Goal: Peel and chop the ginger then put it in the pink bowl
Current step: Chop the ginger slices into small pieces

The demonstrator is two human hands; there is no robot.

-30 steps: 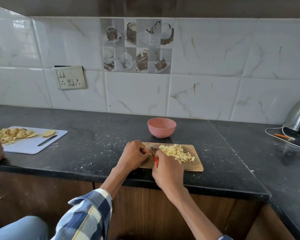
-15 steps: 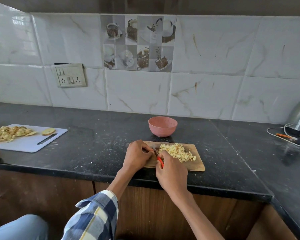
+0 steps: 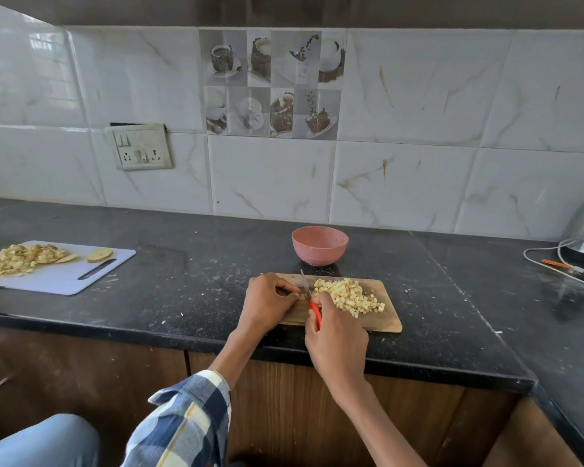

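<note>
Diced ginger (image 3: 348, 295) lies heaped on the wooden board (image 3: 381, 320), just in front of the pink bowl (image 3: 319, 245). The left hand (image 3: 269, 303) pinches a last scrap beside the pile; the right hand (image 3: 336, 335) grips the red-handled knife (image 3: 309, 299). With so small a scrap, the blade could nick the fingertips.

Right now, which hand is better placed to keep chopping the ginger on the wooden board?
Right hand: it already grips the red-handled knife, blade beside the diced ginger pile. The left hand is curled over the remaining piece.
</note>
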